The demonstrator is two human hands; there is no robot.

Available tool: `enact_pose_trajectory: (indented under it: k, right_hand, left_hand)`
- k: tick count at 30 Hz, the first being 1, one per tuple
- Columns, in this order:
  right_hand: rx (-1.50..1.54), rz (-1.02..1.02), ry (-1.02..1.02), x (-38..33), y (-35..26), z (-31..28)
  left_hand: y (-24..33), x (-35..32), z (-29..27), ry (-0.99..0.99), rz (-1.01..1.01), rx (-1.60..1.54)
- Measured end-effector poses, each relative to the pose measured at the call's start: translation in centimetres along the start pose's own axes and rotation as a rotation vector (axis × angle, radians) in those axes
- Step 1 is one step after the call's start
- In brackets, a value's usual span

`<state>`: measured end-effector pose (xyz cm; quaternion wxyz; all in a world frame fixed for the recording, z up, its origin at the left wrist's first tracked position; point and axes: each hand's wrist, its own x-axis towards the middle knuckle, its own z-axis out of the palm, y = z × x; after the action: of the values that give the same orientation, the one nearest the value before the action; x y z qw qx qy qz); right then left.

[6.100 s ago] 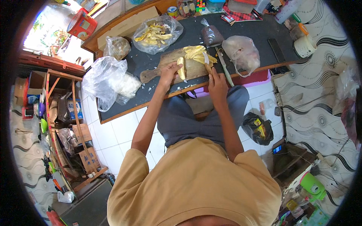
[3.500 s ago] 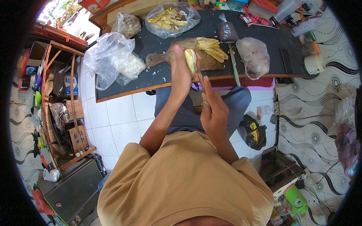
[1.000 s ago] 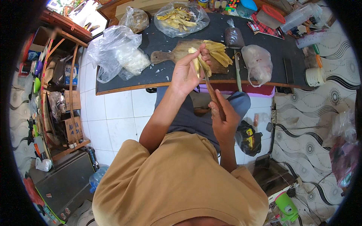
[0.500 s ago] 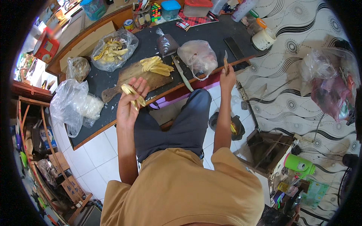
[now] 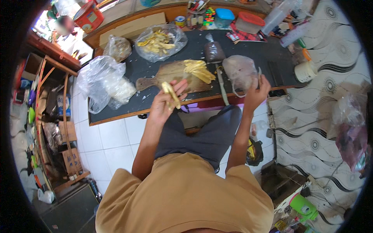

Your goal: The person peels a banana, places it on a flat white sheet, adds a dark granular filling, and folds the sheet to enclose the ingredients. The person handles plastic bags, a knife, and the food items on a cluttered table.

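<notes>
My left hand [image 5: 160,104] is raised in front of the table edge, its fingers around pale yellow banana pieces [image 5: 171,95]. Behind it is a wooden cutting board [image 5: 165,73] with a handle, and a pile of long yellow banana pieces [image 5: 199,70] lies on its right part. My right hand [image 5: 257,91] is closed around a thin, blade-like tool [image 5: 260,71] pointing up; its grip end is hidden by the fingers. This hand overlaps the right side of a whitish plastic bag [image 5: 237,70]. A knife with a pale handle [image 5: 222,87] lies between board and bag, apart from both hands.
An open clear bag of banana peels [image 5: 160,42] sits behind the board. White plastic bags [image 5: 103,79] lie at the table's left end. A small dark-filled bag [image 5: 213,52], a dark phone [image 5: 276,73] and a white tub [image 5: 305,72] stand or lie farther right. Lidded containers [image 5: 249,22] line the back.
The whole view has shifted, so the table sits farther right and higher. My right hand has come left, closer over the whitish bag. My left hand still holds the banana pieces.
</notes>
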<state>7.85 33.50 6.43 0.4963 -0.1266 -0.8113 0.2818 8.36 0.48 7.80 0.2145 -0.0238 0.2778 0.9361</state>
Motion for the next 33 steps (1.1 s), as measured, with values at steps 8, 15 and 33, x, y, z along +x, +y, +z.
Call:
enact_pose_trajectory:
  k: [8, 15, 33]
  right_hand:
    - [0.774, 0.181, -0.756, -11.5, -16.3, 1.7]
    - [0.676, 0.198, -0.711, -12.1, -16.8, 1.8]
    - [0.797, 0.546, -0.792, -11.3, -13.8, 2.4]
  left_hand:
    - [-1.0, 0.4, 0.9, 0.015, 0.015, -0.145]
    - [-0.8, 0.0, 0.0, 0.024, -0.016, -0.064]
    - [-0.3, -0.4, -1.2, 0.213, -0.038, 0.379]
